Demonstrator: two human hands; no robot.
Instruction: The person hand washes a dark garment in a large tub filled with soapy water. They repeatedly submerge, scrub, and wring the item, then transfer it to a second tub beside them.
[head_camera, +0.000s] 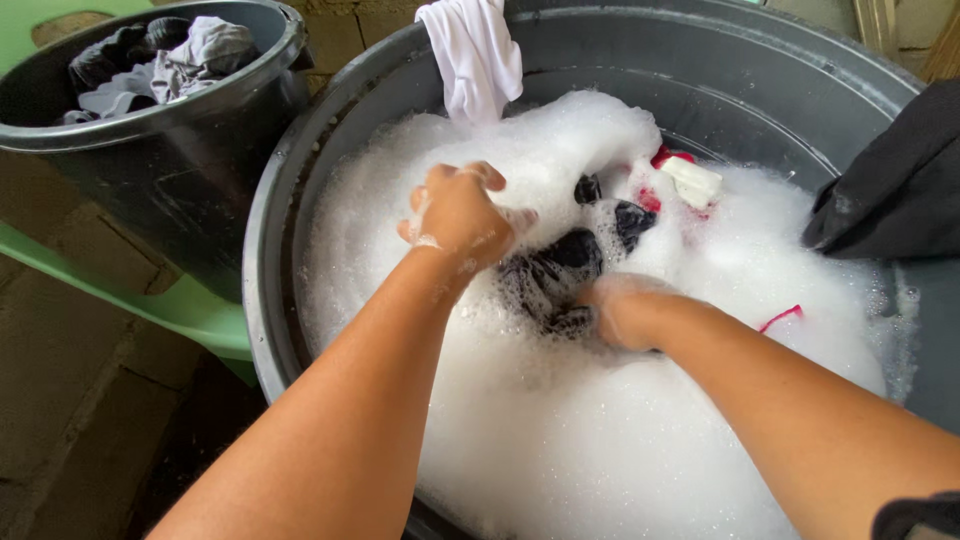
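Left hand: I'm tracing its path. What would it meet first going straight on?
Probably the dark garment in the foam, which the left hand already grips; beyond lies a white bar. Depth is unclear.

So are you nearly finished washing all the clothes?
Probably not. Both hands, left hand and right hand, grip a dark garment in the foamy tub. A white cloth hangs over the rim. More clothes fill the black bucket; whether they're washed, I can't tell.

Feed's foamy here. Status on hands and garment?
Left hand and right hand both gripping dark garment. Garment half sunk in suds. Nothing blocking.
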